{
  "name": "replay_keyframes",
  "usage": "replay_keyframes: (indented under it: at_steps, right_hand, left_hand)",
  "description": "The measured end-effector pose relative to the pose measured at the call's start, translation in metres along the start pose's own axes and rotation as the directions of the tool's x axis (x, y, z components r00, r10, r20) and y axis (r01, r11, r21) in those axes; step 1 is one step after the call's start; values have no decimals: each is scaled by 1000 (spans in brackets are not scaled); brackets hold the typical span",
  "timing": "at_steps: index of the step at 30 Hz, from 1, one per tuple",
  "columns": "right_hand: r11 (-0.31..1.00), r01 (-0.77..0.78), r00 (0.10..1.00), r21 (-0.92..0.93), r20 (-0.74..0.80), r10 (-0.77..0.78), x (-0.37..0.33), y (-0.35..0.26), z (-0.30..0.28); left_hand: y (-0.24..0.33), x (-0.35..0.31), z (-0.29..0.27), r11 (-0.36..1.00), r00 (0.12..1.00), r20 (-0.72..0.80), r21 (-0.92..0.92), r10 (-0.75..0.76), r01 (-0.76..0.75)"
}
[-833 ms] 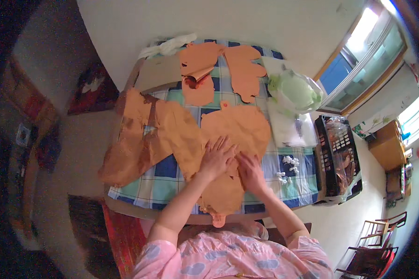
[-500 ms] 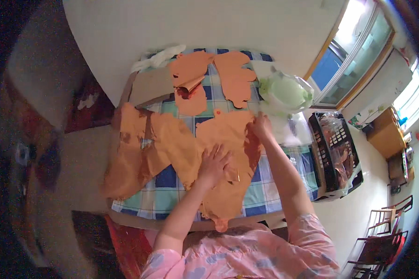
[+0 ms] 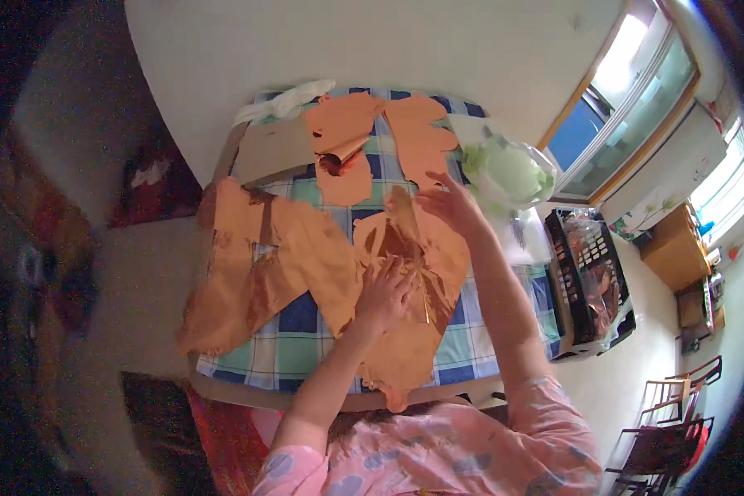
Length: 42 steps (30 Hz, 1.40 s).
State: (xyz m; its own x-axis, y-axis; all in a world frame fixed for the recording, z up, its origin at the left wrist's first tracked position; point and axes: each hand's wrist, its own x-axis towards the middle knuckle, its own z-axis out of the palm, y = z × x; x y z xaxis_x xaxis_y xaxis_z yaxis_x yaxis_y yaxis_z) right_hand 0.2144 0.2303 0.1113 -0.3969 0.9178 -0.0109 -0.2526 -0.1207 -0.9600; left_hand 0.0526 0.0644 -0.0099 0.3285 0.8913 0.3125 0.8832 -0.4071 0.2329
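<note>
foil piece (image 3: 405,345): creased, on table's (image 3: 256,397) near side | left hand (image 3: 383,295): spread flat on it, gripping nothing | right hand (image 3: 453,205): toward table's middle, cannot tell if pinching | risk: foil may tear if tugged against left hand

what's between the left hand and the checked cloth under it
A crumpled orange sheet: the head view shows the left hand resting on it, the checked cloth beneath.
</note>
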Motion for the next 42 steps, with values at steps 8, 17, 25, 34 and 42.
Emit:
replay_keyframes:
  at_steps: [8,17,25,34,42]
  right_hand:
    - [101,-230,824,-968,-249,-510,-35,68,-74]
    - [251,-295,917,-922,-347,-197,-8,41,-60]
    - [464,-361,904,-809,-426,-41,-72,51,-13]
    - [189,88,947,-978,23,-320,-96,103,-24]
    - [223,180,955,-958,116,-272,-101,101,-17]
  left_hand:
    - [14,17,7,1000,993,121,-4,19,-18]
    - [17,17,1,998,997,35,-29,63,-62]
    - [18,15,-3,999,998,55,-31,32,-31]
    - [19,18,0,999,1000,29,-37,7,-6]
    - [19,18,-4,999,997,71,-15,31,-30]
